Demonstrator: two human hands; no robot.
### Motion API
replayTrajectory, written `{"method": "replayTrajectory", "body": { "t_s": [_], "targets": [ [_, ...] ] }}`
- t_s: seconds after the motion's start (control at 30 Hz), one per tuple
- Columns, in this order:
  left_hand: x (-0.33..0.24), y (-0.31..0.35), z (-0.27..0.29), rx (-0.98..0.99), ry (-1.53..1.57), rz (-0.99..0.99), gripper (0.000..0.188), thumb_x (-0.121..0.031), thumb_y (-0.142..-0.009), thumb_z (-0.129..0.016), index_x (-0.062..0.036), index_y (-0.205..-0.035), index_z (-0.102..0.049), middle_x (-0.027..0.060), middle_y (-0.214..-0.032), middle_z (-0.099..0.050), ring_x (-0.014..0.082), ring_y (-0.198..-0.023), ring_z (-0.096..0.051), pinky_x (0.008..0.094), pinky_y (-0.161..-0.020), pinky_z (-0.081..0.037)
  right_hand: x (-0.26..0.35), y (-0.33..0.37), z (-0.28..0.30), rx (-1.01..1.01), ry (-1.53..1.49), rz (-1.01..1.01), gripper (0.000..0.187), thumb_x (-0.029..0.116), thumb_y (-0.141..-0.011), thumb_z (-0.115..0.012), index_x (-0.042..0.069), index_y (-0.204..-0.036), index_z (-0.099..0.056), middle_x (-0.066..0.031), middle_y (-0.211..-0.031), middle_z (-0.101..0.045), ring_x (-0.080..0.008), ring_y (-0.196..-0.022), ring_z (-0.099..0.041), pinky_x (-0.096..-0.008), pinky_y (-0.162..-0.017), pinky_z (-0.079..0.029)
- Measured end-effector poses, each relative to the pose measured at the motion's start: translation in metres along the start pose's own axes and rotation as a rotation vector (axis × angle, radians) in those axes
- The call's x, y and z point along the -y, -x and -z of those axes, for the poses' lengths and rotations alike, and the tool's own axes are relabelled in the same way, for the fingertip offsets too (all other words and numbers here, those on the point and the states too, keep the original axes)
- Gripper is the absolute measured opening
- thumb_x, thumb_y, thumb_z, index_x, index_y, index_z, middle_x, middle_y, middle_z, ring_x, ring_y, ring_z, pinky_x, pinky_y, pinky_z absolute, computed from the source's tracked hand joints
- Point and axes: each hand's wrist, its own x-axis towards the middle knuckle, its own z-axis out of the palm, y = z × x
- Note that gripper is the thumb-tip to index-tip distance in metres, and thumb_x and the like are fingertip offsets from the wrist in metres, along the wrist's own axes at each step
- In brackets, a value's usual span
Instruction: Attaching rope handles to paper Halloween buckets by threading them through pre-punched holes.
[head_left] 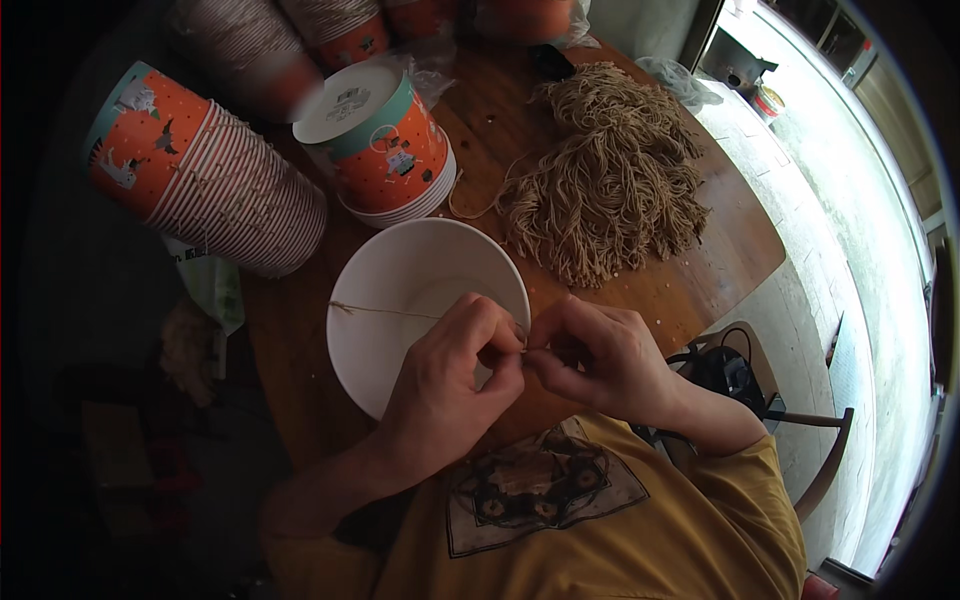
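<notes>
A white paper bucket (pixel 362 350) lies tilted in front of me, its wide mouth facing me. One thin tan cord (pixel 388 311) is fixed at the left of its wall and runs across the mouth to my fingers. At the bucket's right rim, my left hand (pixel 455 365) pinches this cord between thumb and fingers. My right hand (pixel 605 358) meets it fingertip to fingertip, also closed in a pinch on the cord's end. The exact spot between the fingertips is mostly hidden.
Behind the bucket stands a short upside-down stack of orange and teal paper buckets (pixel 400 150). A taller tilted stack (pixel 210 180) is on the left, with more stacks at the back. A heap of tan cords (pixel 610 180) lies on the wooden table (pixel 735 235). A chair (pixel 835 450) is at right.
</notes>
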Motion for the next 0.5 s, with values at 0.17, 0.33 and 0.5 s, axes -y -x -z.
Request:
{"method": "replayTrajectory", "body": {
  "t_s": [0.17, 0.33, 0.5],
  "targets": [
    [-0.001, -0.002, 0.002, 0.066, 0.156, 0.157, 0.019, 0.006, -0.082, -0.059, -0.0035, -0.090, -0.045, 0.0055, -0.085, -0.055, 0.0146, -0.077, -0.059, 0.0283, -0.070, -0.050, -0.002, 0.003, 0.000, -0.037, 0.010, -0.016, 0.014, 0.010, -0.081, -0.066, 0.006, -0.090, -0.055, -0.0052, -0.070, -0.057, -0.0185, -0.060, -0.060, -0.0299, -0.054, -0.048],
    [-0.001, -0.004, 0.001, 0.048, 0.286, 0.218, 0.021, 0.004, -0.085, -0.058, -0.0047, -0.098, -0.044, 0.0025, -0.086, -0.055, 0.0104, -0.082, -0.058, 0.0277, -0.074, -0.049, -0.007, 0.005, -0.003, -0.128, 0.089, 0.090, 0.014, 0.005, -0.080, -0.067, 0.004, -0.089, -0.057, -0.0020, -0.069, -0.057, -0.0069, -0.056, -0.053, -0.0221, -0.049, -0.043],
    [-0.004, -0.005, 0.000, 0.020, 0.312, 0.249, 0.029, 0.004, -0.086, -0.057, -0.0064, -0.108, -0.042, 0.0018, -0.088, -0.055, 0.0093, -0.085, -0.057, 0.0266, -0.078, -0.047, -0.010, 0.003, -0.002, -0.123, 0.060, 0.173, 0.016, 0.007, -0.079, -0.067, 0.008, -0.094, -0.060, -0.0051, -0.075, -0.059, -0.0201, -0.062, -0.061, -0.0307, -0.053, -0.050]
  ]
}}
